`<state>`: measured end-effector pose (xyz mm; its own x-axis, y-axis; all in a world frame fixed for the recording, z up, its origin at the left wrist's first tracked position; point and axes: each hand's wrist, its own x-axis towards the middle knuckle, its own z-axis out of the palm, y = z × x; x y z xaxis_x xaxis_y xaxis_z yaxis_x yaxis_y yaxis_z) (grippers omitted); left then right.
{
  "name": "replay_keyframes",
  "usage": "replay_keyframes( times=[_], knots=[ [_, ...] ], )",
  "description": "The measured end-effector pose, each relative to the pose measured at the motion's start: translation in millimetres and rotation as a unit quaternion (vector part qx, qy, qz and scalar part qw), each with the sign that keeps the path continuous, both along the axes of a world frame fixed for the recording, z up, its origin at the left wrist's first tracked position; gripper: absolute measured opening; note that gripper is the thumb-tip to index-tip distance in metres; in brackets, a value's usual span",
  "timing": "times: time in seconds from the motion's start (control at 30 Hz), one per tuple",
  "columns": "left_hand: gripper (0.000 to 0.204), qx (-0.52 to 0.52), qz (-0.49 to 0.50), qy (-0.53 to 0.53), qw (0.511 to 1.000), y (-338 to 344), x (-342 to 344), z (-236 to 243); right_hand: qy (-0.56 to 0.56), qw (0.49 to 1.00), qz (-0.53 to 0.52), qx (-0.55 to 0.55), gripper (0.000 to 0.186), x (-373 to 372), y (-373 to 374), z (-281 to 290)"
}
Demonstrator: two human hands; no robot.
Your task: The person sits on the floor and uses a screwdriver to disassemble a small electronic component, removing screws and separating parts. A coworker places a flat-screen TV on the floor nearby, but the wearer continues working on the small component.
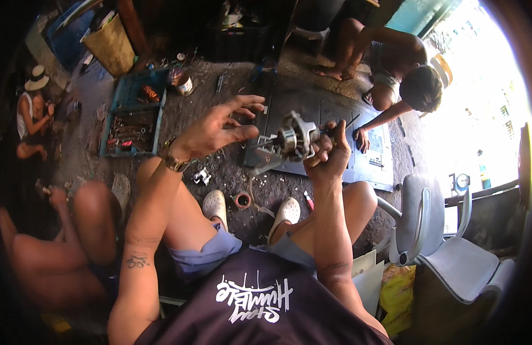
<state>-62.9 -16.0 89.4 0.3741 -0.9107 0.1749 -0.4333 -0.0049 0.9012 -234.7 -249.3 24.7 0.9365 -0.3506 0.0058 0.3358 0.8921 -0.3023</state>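
Observation:
In front of me, over the ground, my right hand (332,152) grips what looks like a small electric motor (294,138) with a silver metal frame, open arms and a thin shaft. Its fingers wrap the motor's right side, and a thin dark rod (352,121) sticks out past them. To the left of the motor my left hand (225,129) hovers with fingers apart and nothing in it. Below, between my feet, a small round part with a reddish rim (242,201) lies on the dirt. A silver metal piece (202,176) rests near my left shoe.
A teal toolbox (103,138) with several wrenches stands left, beside a tin can (184,86). Beyond the motor lies a large dark panel (329,109); a crouching person's hand (362,140) touches it. Grey chair (418,218) at right. Two other people sit left, one holding a hammer (43,187).

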Motion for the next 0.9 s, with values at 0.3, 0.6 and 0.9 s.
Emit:
replay_keyframes(
  times=[0.3,0.6,0.9],
  knots=[
    [0.116,0.011,0.079,-0.277,0.957,-28.2,-60.6,-12.4,0.097,0.970,-0.016,-0.222,0.037,2.3,30.0,16.5],
    [0.080,-0.042,0.158,0.041,0.986,-17.7,-30.1,-73.1,0.172,0.777,-0.102,-0.597,0.052,7.0,25.5,16.7],
    [0.086,-0.050,0.193,0.219,0.955,0.1,-2.7,-103.4,0.275,0.697,0.105,-0.654,0.055,-1.2,32.0,-33.2]
  ],
)
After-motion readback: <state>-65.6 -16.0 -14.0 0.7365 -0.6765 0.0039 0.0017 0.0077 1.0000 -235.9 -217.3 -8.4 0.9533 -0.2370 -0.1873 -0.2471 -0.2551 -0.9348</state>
